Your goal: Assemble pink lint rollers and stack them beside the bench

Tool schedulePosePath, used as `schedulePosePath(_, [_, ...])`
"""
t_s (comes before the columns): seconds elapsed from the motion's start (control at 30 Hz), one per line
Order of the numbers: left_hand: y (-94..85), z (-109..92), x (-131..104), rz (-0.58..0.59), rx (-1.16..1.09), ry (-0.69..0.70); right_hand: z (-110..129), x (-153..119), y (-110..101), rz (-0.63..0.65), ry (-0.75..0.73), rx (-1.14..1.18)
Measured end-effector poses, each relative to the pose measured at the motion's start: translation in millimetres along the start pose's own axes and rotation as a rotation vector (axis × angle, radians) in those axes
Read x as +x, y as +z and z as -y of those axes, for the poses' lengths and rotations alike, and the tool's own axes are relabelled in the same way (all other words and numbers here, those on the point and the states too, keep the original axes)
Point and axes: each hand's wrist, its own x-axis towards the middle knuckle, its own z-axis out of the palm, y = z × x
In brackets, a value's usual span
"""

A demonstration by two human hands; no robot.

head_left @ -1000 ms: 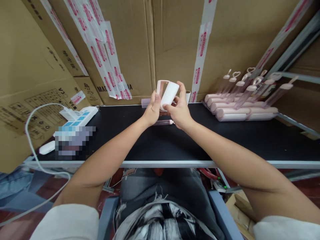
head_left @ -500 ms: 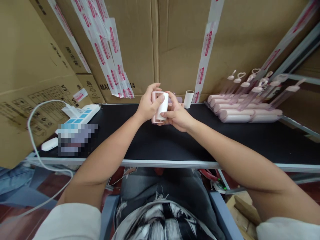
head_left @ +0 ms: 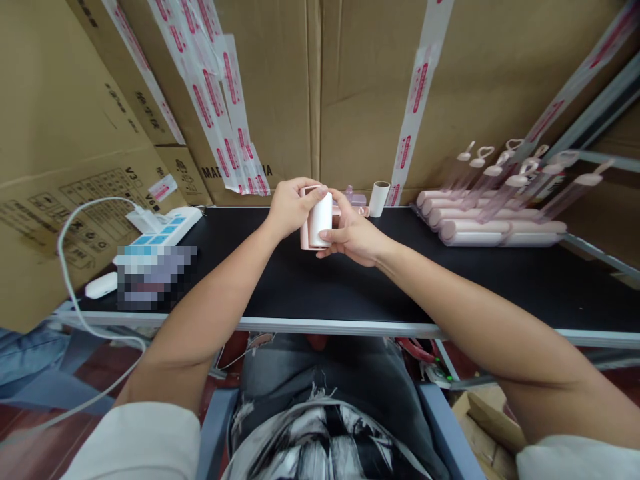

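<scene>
Above the black tabletop, my left hand (head_left: 290, 208) is closed around a pale pink curved roller case (head_left: 305, 233), its thumb at the upper end of a white lint roll (head_left: 321, 221). That roll stands roughly upright against the case's open side; how far it sits inside I cannot tell. My right hand (head_left: 356, 233) grips the roll from the right, thumb on its front and the other fingers partly hidden behind. Just beyond my right hand are a pink and translucent part (head_left: 356, 199), partly covered, and another white roll (head_left: 379, 199) standing on end.
At the right, several pink lint rollers (head_left: 475, 228) with clear handles and loop ends lie stacked. A white power strip (head_left: 173, 227) with a cable is at the left, beside a blurred-out item (head_left: 155, 277). Cardboard (head_left: 365, 100) walls the back; the table's metal edge (head_left: 345, 326) runs in front.
My left hand has shifted slightly left, and its thumb has moved up to the roll's top end. The roll now stands closer against the pink case, hiding more of its opening.
</scene>
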Motion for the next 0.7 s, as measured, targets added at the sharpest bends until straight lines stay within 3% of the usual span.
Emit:
schedulePosePath(0.3, [-8.1,0,3,0.057,-0.161,-0.085,4,-3,1,0.046,0.006,-0.032])
schedulePosePath(0.53, [-19.5,-3,4,0.253,-0.342,-0.143,0,-6,3,0.113,-0.038,-0.112])
schedulePosePath(0.7, [-11.8,3,4,0.205,-0.432,-0.186,-9,-3,6,0.075,-0.082,-0.145])
